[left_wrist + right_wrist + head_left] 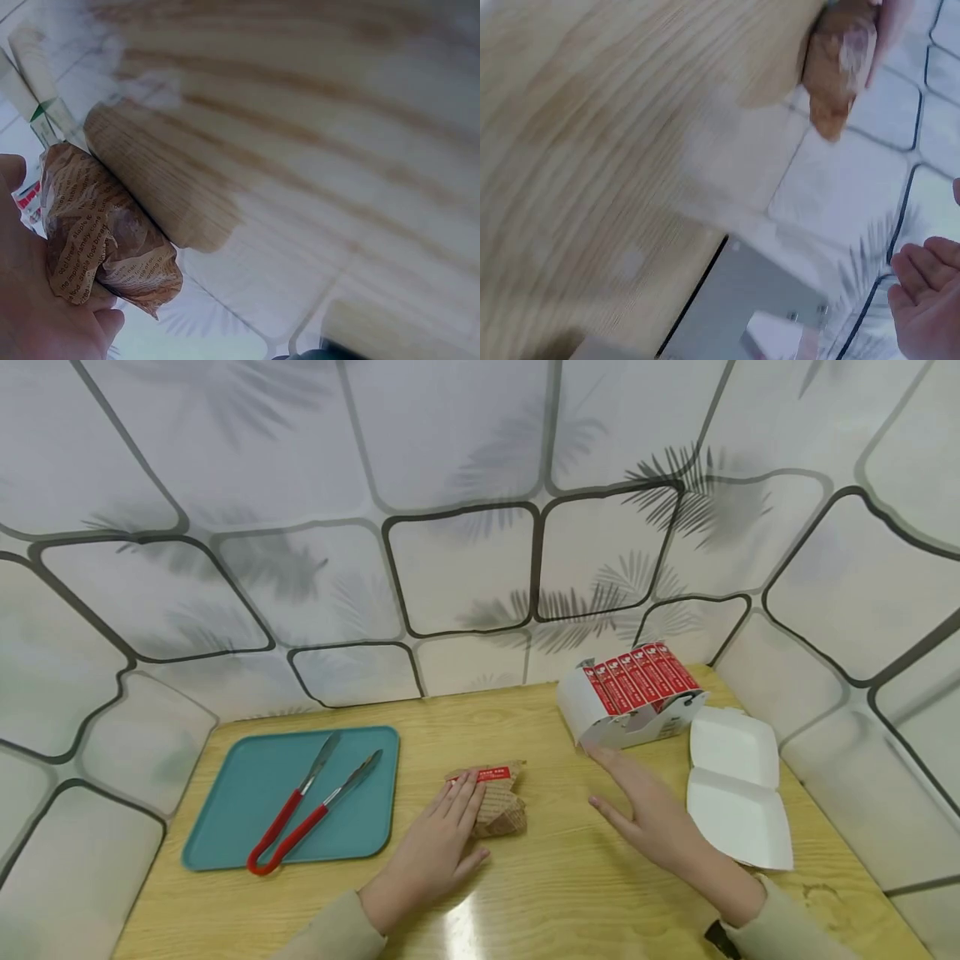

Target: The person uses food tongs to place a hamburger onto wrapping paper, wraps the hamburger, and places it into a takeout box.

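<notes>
In the head view my left hand (435,843) lies flat on a brown paper-wrapped package (501,812), its fingers straight over the top and the thumb out to the side. Print covers the crumpled wrapper, and a red label (497,773) runs along its far side, partly under the fingers. The left wrist view shows the same package (105,232) against the palm. My right hand (652,814) hovers over the table with fingers extended and holds nothing. Its fingertips are close to the front corner of a white carton (581,706) of upright red-and-white packets (637,678).
A teal tray (225,810) on the left carries metal tongs (288,827) with red handles, which overhang its near edge. An opened white clamshell box (738,806) lies at the right. Patterned wall panels (465,568) enclose the wooden table (555,893) at the back and sides.
</notes>
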`<state>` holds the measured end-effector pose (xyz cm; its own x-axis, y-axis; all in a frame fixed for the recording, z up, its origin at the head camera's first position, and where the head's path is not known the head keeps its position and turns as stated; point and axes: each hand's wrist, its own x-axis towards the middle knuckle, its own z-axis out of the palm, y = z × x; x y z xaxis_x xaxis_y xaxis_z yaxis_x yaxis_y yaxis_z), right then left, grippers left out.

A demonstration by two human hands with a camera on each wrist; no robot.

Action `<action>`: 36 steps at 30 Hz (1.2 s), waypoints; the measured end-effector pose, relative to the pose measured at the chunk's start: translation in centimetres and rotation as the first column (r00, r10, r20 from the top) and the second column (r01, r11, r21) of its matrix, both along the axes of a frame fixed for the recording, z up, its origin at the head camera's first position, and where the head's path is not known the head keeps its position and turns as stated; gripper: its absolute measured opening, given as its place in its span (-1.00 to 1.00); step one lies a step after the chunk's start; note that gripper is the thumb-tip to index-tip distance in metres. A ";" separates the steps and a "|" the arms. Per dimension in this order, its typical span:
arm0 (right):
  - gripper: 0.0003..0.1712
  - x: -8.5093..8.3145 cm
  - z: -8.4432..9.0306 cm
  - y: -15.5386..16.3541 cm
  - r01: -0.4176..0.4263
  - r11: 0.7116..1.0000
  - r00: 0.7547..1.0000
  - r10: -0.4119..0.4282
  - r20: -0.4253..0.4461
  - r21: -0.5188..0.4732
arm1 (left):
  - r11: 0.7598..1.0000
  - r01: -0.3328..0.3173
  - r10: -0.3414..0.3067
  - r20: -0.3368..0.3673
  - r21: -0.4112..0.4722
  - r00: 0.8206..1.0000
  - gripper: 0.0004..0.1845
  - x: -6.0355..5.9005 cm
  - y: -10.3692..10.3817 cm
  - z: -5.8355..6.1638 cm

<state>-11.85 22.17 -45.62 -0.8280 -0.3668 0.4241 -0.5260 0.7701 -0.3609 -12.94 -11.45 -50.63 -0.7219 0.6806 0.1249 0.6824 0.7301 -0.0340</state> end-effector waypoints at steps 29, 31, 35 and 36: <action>-0.52 5.0 -2.3 14.1 0.220 0.903 0.954 -0.120 0.273 -0.370 | 1.000 0.000 -0.001 -0.015 -0.012 1.000 -0.05 0.0 0.1 -0.1; -0.53 5.2 -2.5 14.6 0.231 0.906 0.943 -0.118 0.311 -0.356 | 1.000 -0.002 0.002 -0.009 -0.018 1.000 -0.05 0.0 0.1 -0.1; -0.55 5.5 -3.2 15.5 0.242 0.914 0.920 -0.109 0.377 -0.326 | 1.000 0.000 0.000 -0.011 -0.018 1.000 -0.05 0.0 0.1 -0.1; -0.55 5.5 -3.3 15.7 0.240 0.916 0.917 -0.106 0.384 -0.320 | 1.000 0.002 -0.003 -0.013 -0.018 1.000 -0.05 0.0 0.1 -0.1</action>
